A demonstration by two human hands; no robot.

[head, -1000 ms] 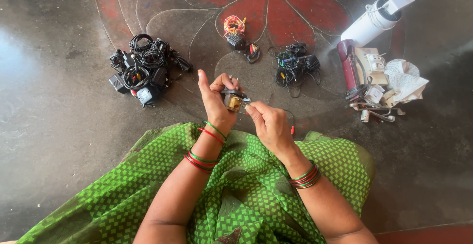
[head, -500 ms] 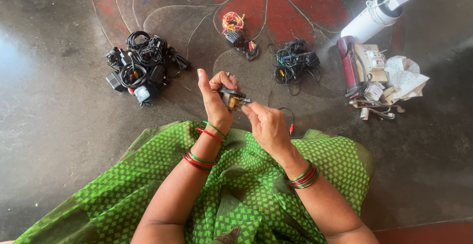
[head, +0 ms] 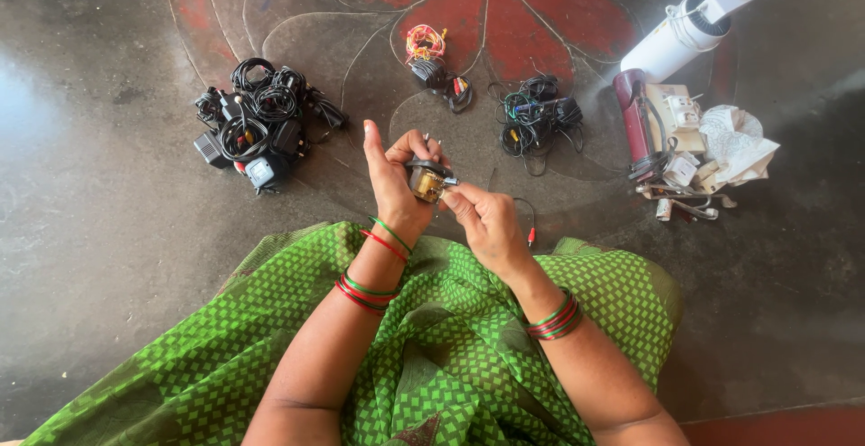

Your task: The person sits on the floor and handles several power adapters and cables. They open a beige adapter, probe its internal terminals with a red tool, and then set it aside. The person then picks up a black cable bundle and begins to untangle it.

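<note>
Centrally, small brass-coloured part [head: 426, 182] held above green lap, over floor [head: 108, 257]. Left hand [head: 394, 180] clamped round it, fingers upright; right hand [head: 487, 221] pinching its right end. Black cable heap [head: 257, 126] lies left, white cylinder [head: 671, 40] far right.

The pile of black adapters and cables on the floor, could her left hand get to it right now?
Probably yes, once freed. The left hand grips the small brass-coloured part with the right hand. Bare floor lies between it and the black adapter pile, with nothing in the way.
</note>
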